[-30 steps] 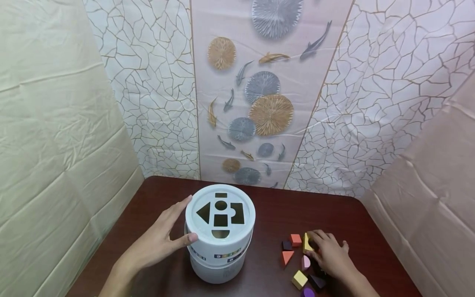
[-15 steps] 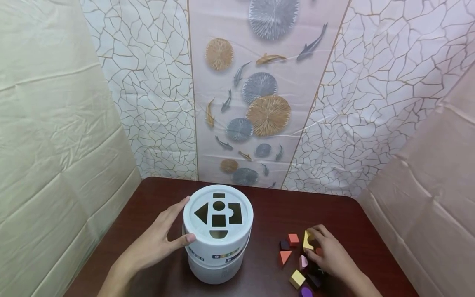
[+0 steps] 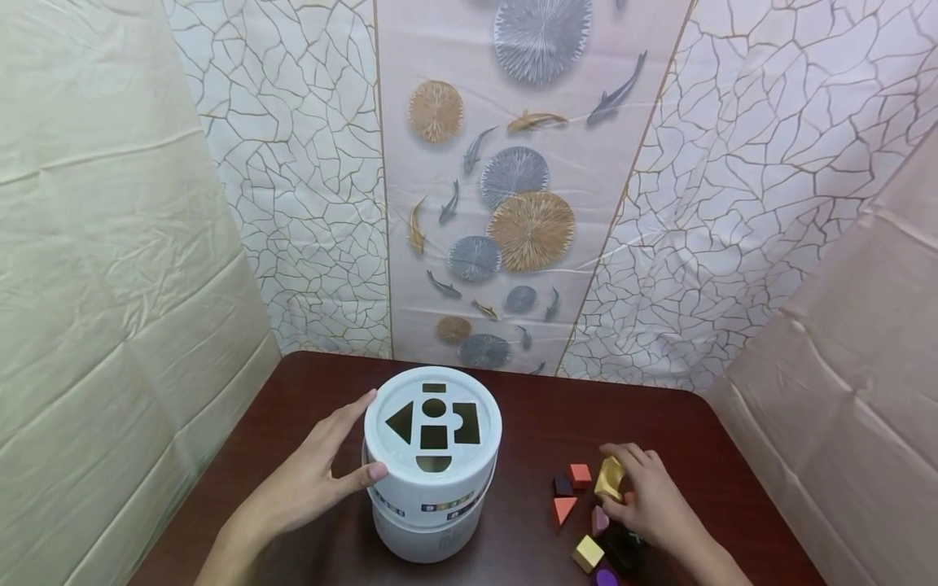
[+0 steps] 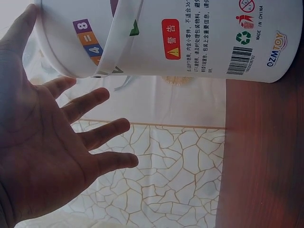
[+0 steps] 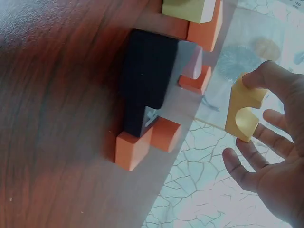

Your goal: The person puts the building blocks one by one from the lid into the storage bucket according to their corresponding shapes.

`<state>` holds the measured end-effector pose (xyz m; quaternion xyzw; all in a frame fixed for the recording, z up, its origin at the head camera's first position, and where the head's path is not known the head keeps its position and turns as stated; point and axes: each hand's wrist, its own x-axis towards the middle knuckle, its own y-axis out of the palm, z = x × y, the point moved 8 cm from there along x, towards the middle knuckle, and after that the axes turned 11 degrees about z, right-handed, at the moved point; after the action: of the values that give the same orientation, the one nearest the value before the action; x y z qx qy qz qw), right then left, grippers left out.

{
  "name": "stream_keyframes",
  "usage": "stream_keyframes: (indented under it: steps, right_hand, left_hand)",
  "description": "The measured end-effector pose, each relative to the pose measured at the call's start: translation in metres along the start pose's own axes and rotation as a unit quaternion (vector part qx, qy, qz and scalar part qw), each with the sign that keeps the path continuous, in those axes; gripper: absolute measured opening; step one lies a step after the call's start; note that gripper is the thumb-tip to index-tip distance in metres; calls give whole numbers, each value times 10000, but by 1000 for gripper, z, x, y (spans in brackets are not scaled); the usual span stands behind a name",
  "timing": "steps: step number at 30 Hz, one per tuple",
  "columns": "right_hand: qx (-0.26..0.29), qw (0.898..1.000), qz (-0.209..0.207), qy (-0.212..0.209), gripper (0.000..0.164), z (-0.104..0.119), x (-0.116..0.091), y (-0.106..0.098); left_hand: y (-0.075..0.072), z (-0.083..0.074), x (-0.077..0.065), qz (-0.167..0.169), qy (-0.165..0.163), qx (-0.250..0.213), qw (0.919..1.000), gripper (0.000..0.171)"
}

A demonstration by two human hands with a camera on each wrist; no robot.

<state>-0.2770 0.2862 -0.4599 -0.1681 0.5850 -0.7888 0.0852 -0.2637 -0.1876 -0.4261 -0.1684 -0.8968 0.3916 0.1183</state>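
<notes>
My left hand (image 3: 308, 480) steadies a white bucket (image 3: 428, 537), its thumb and index fingertip at the rim of the lid (image 3: 479, 457). Several shaped holes are cut through that lid: a triangle, a circle, a notched rectangle and others. The other left fingers (image 4: 102, 135) are spread straight beside the bucket wall in the left wrist view. My right hand (image 3: 655, 500) pinches a yellow block with a half-round notch (image 5: 233, 111) between thumb and fingertips. The right wrist view shows this block raised off the table and its notch facing the palm.
Beneath and beside my right hand lie an orange cube (image 3: 580, 475), a black block (image 3: 562, 487), an orange triangular block (image 3: 564, 510), a pink half-round block (image 3: 599, 521), a yellow cube (image 3: 588, 553) and a purple block (image 3: 605, 578). Patterned cloth (image 3: 484, 203) hangs behind the dark table (image 3: 528, 407).
My right fingers have closed on the yellow notched block and tipped it, so its notch now shows more in the head view. My left hand and the bucket stay in place.
</notes>
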Motion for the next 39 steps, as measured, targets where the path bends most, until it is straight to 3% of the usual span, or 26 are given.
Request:
stream_keyframes:
  steps: [8, 18, 25, 39]
  right_hand:
    - [-215, 9974, -540, -437, 77, 18, 0, -17]
    - [-105, 9963, -641, -563, 79, 40, 1, -38]
    - [-211, 9893, -1059, -986, 81, 57, 1, -52]
    - [-54, 9886, -1074, -1055, 74, 72, 0, -57]
  left_hand:
    - [0, 1, 0, 27, -63, 6, 10000, 97]
    - [0, 1, -1, -24, 3, 32, 10000, 96]
    - [0, 1, 0, -33, -11, 29, 10000, 96]
    - [1, 2, 0, -20, -9, -10, 10000, 95]
